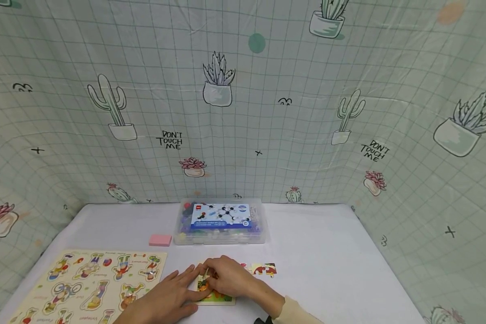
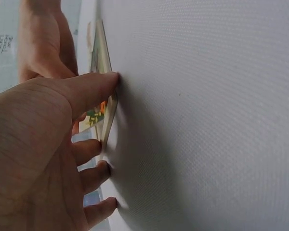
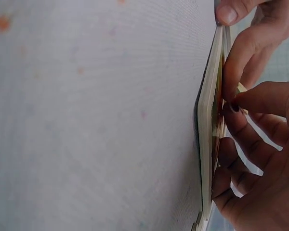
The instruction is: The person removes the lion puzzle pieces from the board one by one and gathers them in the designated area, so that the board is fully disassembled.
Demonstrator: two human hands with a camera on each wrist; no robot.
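Observation:
A small jigsaw puzzle (image 1: pixel 223 298) in a pale frame lies on the white table, its green and orange picture partly covered by both hands. My left hand (image 1: pixel 168 294) rests at its left side, fingers stretched out; the thumb touches the near edge in the left wrist view. Over the puzzle, my right hand (image 1: pixel 228 275) has thumb and forefinger pinched on a small pale-edged puzzle piece (image 3: pixel 242 89), mostly hidden by the fingers. Its other fingers curl down onto the puzzle's surface. Just beyond the right hand lie loose puzzle pieces (image 1: pixel 263 269) in red, brown and white.
A large wooden board of sports figures (image 1: pixel 78 288) covers the table's left side. At the back stands a clear plastic molecular model kit box (image 1: pixel 220 236), with a pink block (image 1: pixel 159 240) to its left. A patterned cloth (image 1: pixel 259 112) hangs behind the table. A dark object (image 1: pixel 263 321) shows at the bottom edge.

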